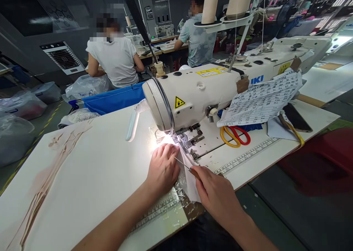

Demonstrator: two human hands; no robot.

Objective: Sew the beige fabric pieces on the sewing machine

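Note:
A white sewing machine (pixel 190 96) stands on the table, its lamp lighting the needle area. My left hand (pixel 163 166) lies just in front of the needle on pale fabric (pixel 190 181), fingers pressed together and pointing at the presser foot. The fabric runs from the needle area toward the table's front edge, between my hands. My right hand (pixel 211 185) is closed round the wooden handle of a thin metal awl (pixel 182 163). The awl's tip reaches the side of my left hand, over the fabric.
Red and yellow scissors (pixel 235 136), a handwritten sheet (pixel 261 98) and a dark phone (pixel 298 117) lie to the right. Long beige fabric strips (pixel 45 192) lie at the left. Two people (pixel 114 58) sit beyond. Thread cones (pixel 211 4) stand above the machine.

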